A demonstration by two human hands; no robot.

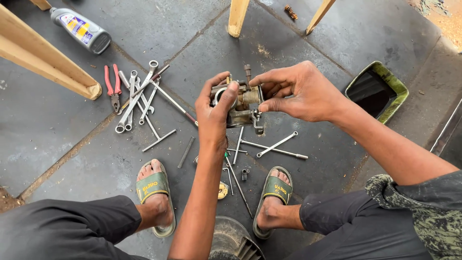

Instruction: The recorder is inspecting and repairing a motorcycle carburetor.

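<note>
Grey bottle [82, 30], red-handled pliers [112, 86] and spanners [137, 96] lie on the floor [57, 139] at left. Left hand [215, 113], fingers wrapped and thumb pressed on its bore, grips the metal carburettor [243, 106] held above the floor at centre. Its long axis runs roughly upright, screw end away from the person; right hand [301, 91] fingers pinch its far side.

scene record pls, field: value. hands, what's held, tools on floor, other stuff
left hand: left hand grips the metal carburettor-like part, thumb over its round opening
right hand: right hand pinches the part's right side by the coiled spring
tools: spanners, red-handled pliers, loose rods, small spring on the dark floor
other: grey bottle upper left; green-rimmed tray at right; wooden legs
feet: green sandals
</note>
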